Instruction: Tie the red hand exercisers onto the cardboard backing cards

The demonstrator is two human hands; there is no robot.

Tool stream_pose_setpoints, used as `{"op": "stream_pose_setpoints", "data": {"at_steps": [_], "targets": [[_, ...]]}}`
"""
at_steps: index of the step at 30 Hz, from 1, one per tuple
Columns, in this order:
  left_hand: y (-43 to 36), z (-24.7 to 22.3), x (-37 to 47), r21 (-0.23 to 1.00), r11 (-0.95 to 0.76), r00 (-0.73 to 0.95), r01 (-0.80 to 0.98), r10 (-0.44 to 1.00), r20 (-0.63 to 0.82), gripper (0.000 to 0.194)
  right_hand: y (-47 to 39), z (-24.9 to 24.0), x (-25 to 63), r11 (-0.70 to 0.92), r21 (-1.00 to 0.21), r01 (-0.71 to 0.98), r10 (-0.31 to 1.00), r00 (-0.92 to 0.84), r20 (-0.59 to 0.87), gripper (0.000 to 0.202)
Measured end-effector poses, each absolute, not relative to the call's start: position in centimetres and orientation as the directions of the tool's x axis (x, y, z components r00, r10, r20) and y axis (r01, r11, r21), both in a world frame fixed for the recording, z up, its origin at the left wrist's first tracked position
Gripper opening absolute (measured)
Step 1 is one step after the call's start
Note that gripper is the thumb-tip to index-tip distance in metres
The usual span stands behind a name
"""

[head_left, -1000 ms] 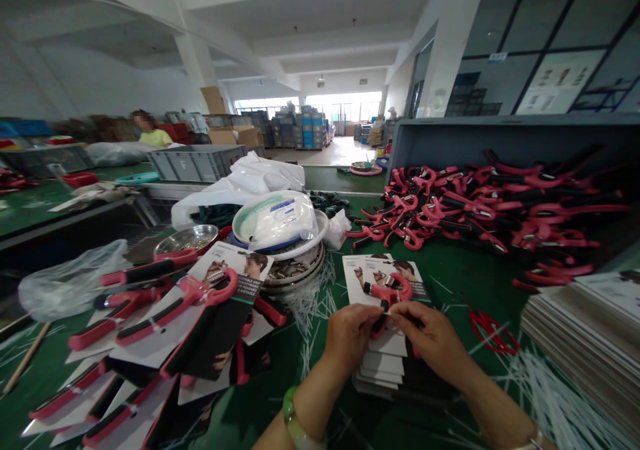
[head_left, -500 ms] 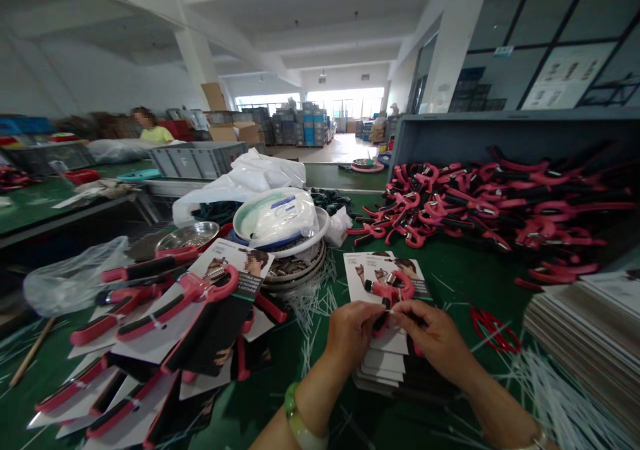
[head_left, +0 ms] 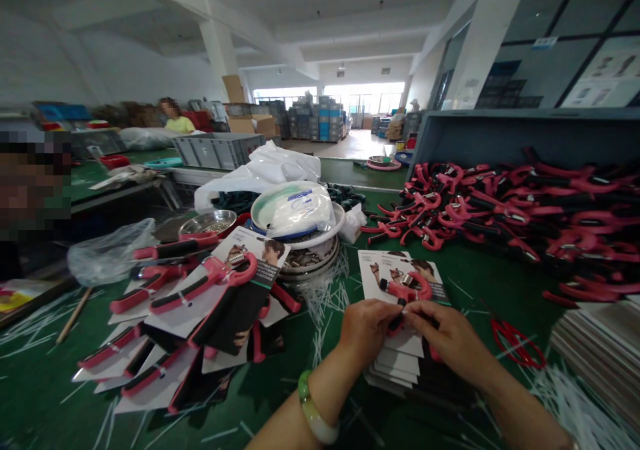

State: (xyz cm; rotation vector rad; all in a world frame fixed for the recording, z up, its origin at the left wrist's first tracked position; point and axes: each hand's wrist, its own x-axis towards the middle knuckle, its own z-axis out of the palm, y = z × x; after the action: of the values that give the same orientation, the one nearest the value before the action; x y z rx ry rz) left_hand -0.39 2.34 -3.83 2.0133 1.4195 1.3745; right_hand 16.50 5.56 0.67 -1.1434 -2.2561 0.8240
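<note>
A red and black hand grip strengthener (head_left: 419,289) lies on a printed backing card (head_left: 371,275), on top of a stack of such cards (head_left: 397,363). My left hand (head_left: 364,333), a green bangle on its wrist, is closed in a pinch over the strengthener's handle. Opposite it, my right hand (head_left: 447,333) pinches too, fingertips nearly meeting the left ones. Between them shows a tiny piece of white cable tie (head_left: 404,309), mostly hidden by the fingers. To the left, several strengtheners tied on cards (head_left: 187,293) lie in an overlapping heap.
Loose strengtheners (head_left: 465,203) spill from a grey bin (head_left: 475,125) at the right. Red-handled scissors (head_left: 515,345), scattered cable ties (head_left: 575,397) and a card stack (head_left: 595,337) lie nearer. Trays with a plastic bag (head_left: 303,210) stand mid-table. A blurred person (head_left: 30,190) is at the left edge.
The view has turned slightly left, so things sit further right. A person has appeared at the left edge. Both hands keep their pinch at the strengthener.
</note>
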Motion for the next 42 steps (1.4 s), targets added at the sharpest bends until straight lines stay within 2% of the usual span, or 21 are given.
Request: {"op": "stream_pose_setpoints", "data": {"at_steps": [3, 8, 12, 15, 18, 22, 24, 27, 29, 30, 32, 36, 39, 42], "targets": [[2.2, -3.4, -0.6, 0.730, -0.442, 0.058, 0.521, 0.872, 0.486, 0.022, 5.5, 0.3, 16.1, 0.507, -0.601, 0.618, 0.836, -0.523, 0.168, 0.029], [2.0, -2.8, -0.7, 0.778, -0.410, 0.046, 0.476, 0.895, 0.443, 0.018, 4.8, -0.8, 15.8, 0.587, -0.387, 0.711, 0.805, -0.458, 0.377, 0.020], [2.1, -2.8, -0.4, 0.781, -0.374, 0.024, 0.501, 0.908, 0.419, 0.014, 4.4, -0.9, 16.4, 0.685, -0.398, 0.610, 0.715, -0.456, 0.530, 0.015], [2.3, -2.5, -0.3, 0.757, -0.396, 0.092, 0.520, 0.907, 0.411, 0.014, 4.5, -0.6, 16.9, 0.797, -0.321, 0.512, 0.585, -0.521, 0.621, 0.015], [2.5, -1.8, -0.2, 0.754, -0.412, 0.160, 0.511, 0.908, 0.388, 0.014, 5.2, -0.4, 17.0, 0.827, -0.202, 0.525, 0.517, -0.570, 0.639, 0.016], [2.3, -0.4, -0.2, 0.734, -0.289, 0.129, 0.614, 0.955, 0.268, 0.014, 5.9, -0.7, 17.2, 0.810, -0.099, 0.578, 0.510, -0.610, 0.606, 0.016], [2.1, 0.2, -0.3, 0.687, -0.215, 0.093, 0.694, 0.973, 0.211, 0.014, 5.8, -1.2, 17.6, 0.792, -0.141, 0.594, 0.524, -0.543, 0.656, 0.016], [1.7, 0.8, -0.1, 0.645, -0.186, 0.087, 0.741, 0.979, 0.182, 0.018, 4.8, -2.2, 18.4, 0.703, -0.311, 0.639, 0.592, -0.283, 0.755, 0.015], [1.3, 0.8, 0.3, 0.637, -0.197, 0.095, 0.745, 0.977, 0.190, 0.027, 4.1, -2.5, 18.7, 0.654, -0.415, 0.633, 0.630, -0.153, 0.761, 0.013], [1.2, 0.7, 0.5, 0.629, -0.199, 0.095, 0.751, 0.976, 0.195, 0.033, 3.9, -2.6, 18.6, 0.656, -0.443, 0.611, 0.642, -0.143, 0.753, 0.012], [0.9, 0.4, 1.0, 0.610, -0.186, 0.081, 0.770, 0.977, 0.196, 0.038, 3.6, -2.2, 18.2, 0.687, -0.477, 0.549, 0.662, -0.200, 0.723, 0.012], [1.0, -0.4, 0.6, 0.605, -0.143, 0.025, 0.783, 0.980, 0.200, 0.027, 4.1, -0.8, 16.4, 0.663, -0.580, 0.473, 0.746, -0.356, 0.563, 0.018], [1.5, -0.5, -0.4, 0.652, -0.123, -0.006, 0.748, 0.981, 0.192, 0.028, 4.7, -0.2, 15.8, 0.650, -0.586, 0.485, 0.759, -0.452, 0.468, 0.019], [1.9, -0.4, -1.0, 0.689, -0.093, -0.013, 0.719, 0.989, 0.147, 0.025, 4.7, -0.6, 16.3, 0.614, -0.591, 0.524, 0.789, -0.443, 0.427, 0.019]]}}
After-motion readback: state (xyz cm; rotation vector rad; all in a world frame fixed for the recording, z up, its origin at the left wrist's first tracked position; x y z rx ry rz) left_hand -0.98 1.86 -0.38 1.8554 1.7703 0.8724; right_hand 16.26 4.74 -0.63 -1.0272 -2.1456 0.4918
